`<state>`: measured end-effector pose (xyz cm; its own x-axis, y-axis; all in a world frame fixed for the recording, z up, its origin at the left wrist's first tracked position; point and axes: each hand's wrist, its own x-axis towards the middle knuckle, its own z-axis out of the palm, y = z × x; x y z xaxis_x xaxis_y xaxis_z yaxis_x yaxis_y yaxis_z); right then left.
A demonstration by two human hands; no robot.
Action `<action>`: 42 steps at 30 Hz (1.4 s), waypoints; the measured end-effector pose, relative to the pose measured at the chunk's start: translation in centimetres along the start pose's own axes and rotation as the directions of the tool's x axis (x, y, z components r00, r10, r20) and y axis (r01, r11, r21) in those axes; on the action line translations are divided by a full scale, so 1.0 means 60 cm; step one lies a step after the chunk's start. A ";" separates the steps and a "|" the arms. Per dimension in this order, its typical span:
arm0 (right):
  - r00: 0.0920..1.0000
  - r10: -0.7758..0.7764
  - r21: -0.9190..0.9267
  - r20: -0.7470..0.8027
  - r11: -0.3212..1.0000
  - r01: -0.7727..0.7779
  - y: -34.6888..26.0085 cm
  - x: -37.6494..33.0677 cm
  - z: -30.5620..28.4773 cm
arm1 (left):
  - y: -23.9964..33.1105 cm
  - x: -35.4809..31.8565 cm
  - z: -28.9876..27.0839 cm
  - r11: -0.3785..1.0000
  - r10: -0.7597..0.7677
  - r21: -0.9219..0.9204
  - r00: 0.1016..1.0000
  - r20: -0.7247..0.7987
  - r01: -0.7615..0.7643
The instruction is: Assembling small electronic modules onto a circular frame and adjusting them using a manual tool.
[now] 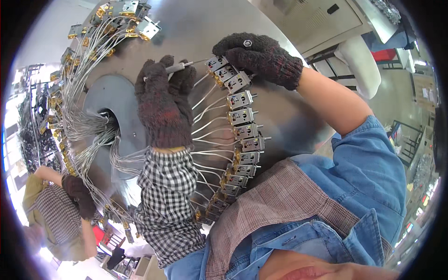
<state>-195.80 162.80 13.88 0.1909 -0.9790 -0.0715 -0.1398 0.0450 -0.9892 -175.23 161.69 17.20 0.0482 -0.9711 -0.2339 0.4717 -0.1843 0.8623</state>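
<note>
My left hand (164,100), in a dark knitted glove below a checked sleeve, is closed around a slim grey-handled tool (175,68) that looks like a screwdriver. Its thin metal shaft points right, toward the end box of a curved row. That end box is a capillary thermostat (216,63), a small metal case with brass-coloured parts. My right hand (261,56), gloved too, grips it from the far right side, the fingertips partly hidden. A small hexagonal metal piece (247,43) shows on the right glove. More thermostats (241,100) curve down toward my apron, each with a pale lead.
The leads gather at the hole of a round grey disc (126,93) on the metal table (210,28). Further thermostats (148,29) line the table's far left side. At lower left a co-worker's gloved hand (79,193) is near them. A beige cabinet (322,23) stands beyond.
</note>
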 end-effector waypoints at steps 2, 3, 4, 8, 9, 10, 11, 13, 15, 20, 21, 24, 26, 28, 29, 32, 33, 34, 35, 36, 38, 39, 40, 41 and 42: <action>1.000 -0.028 -0.023 -0.006 0.999 0.028 0.009 -0.001 0.000 | -0.012 -0.009 0.002 0.998 0.013 -0.066 1.000 0.001 -0.013; 0.999 -0.036 -0.046 -0.024 0.998 0.035 0.010 -0.001 0.001 | -0.023 -0.005 -0.001 0.998 0.007 -0.063 1.000 0.001 -0.007; 0.998 -0.047 -0.065 -0.040 0.997 0.045 0.007 0.001 0.009 | -0.030 0.002 -0.011 0.994 0.045 -0.101 0.999 -0.018 -0.047; 0.989 -0.144 -0.155 -0.041 0.978 0.136 0.006 0.000 0.039 | -0.065 0.016 -0.030 0.982 -0.023 -0.189 0.982 -0.186 -0.013; 0.975 -0.197 -0.246 -0.099 0.955 0.168 0.002 -0.001 0.050 | -0.079 0.026 -0.043 0.982 -0.030 -0.188 0.981 -0.190 -0.007; 0.956 -0.253 -0.338 -0.148 0.921 0.192 0.002 -0.001 0.055 | -0.087 0.033 -0.044 0.999 0.046 0.031 0.987 -0.151 -0.041; 0.959 -0.245 -0.337 -0.142 0.923 0.186 0.008 -0.001 0.060 | -0.093 0.036 -0.045 0.966 0.110 0.247 0.989 -0.096 -0.083; 0.904 -0.344 -0.323 -0.254 0.911 0.257 0.031 -0.003 0.066 | -0.094 0.015 0.006 0.984 0.117 0.156 0.979 -0.167 -0.091; 0.901 -0.353 -0.316 -0.251 0.910 0.269 0.033 -0.004 0.074 | -0.093 0.008 0.021 0.991 0.127 0.071 0.962 -0.244 -0.113; 0.870 -0.427 -0.312 -0.248 0.885 0.345 0.040 -0.006 0.072 | -0.110 0.013 0.018 0.923 0.312 0.258 0.948 -0.070 -0.284; 0.853 -0.470 -0.340 -0.229 0.859 0.382 0.043 -0.003 0.068 | -0.104 0.010 0.020 0.924 0.310 0.259 0.948 -0.071 -0.283; 0.949 -0.212 -0.003 -0.236 0.976 0.217 0.021 -0.013 0.052 | -0.080 0.006 0.022 0.995 0.084 0.066 0.986 -0.141 -0.075; 0.990 0.086 0.360 -0.115 0.932 -0.039 -0.010 -0.011 0.036 | -0.055 0.004 0.010 0.996 -0.060 -0.069 0.982 -0.181 0.048; 0.982 0.003 0.125 -0.190 0.992 0.021 -0.013 0.002 -0.008 | -0.076 0.020 -0.015 0.991 -0.030 -0.130 0.986 -0.162 0.009; 0.967 -0.063 -0.091 -0.247 0.995 0.041 -0.016 0.011 -0.027 | -0.077 0.025 -0.020 0.988 0.037 -0.142 0.992 -0.123 -0.054; 0.823 0.081 0.452 0.562 0.803 -0.389 -0.013 0.043 -0.140 | -0.066 0.029 -0.024 0.981 0.029 -0.187 0.994 -0.105 -0.048; 0.822 0.081 0.450 0.564 0.804 -0.388 -0.009 0.042 -0.124 | -0.059 0.026 -0.023 0.976 -0.051 -0.217 0.991 -0.120 0.024; 0.936 0.190 0.593 0.297 0.732 -0.336 -0.010 0.040 -0.086 | -0.049 0.023 -0.018 0.976 -0.047 -0.217 0.992 -0.120 0.020; 0.947 0.320 0.708 0.016 0.665 -0.237 -0.012 0.043 -0.054 | -0.039 0.018 -0.012 0.976 -0.101 -0.209 0.984 -0.150 0.068; 0.947 0.320 0.706 0.015 0.667 -0.237 -0.012 0.051 -0.040 | -0.037 0.014 -0.008 0.972 -0.159 -0.203 0.971 -0.177 0.122; 0.966 0.166 0.774 -0.199 0.631 0.051 -0.016 0.068 -0.010 | -0.035 0.009 -0.010 0.973 -0.168 -0.189 0.970 -0.174 0.134; 0.952 0.236 0.788 -0.196 0.616 0.009 -0.031 0.072 0.003 | -0.036 0.008 -0.009 0.970 -0.166 -0.207 0.972 -0.164 0.131; 0.951 0.238 0.788 -0.196 0.616 0.008 -0.034 0.067 0.008 | -0.037 0.008 -0.010 0.966 -0.165 -0.224 0.975 -0.150 0.129; 0.980 0.170 0.629 -0.102 0.774 -0.069 -0.035 0.061 0.013 | -0.037 0.007 -0.009 0.966 -0.167 -0.224 0.974 -0.151 0.131; 0.992 0.125 0.430 0.006 0.895 -0.116 -0.036 0.056 0.017 | -0.037 0.007 -0.006 0.971 -0.173 -0.191 0.973 -0.153 0.143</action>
<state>-193.90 159.62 15.63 0.1782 -0.9644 -0.1956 0.2709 0.2392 -0.9324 -175.92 161.78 15.01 0.1000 -0.8895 -0.4459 0.6334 -0.2887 0.7180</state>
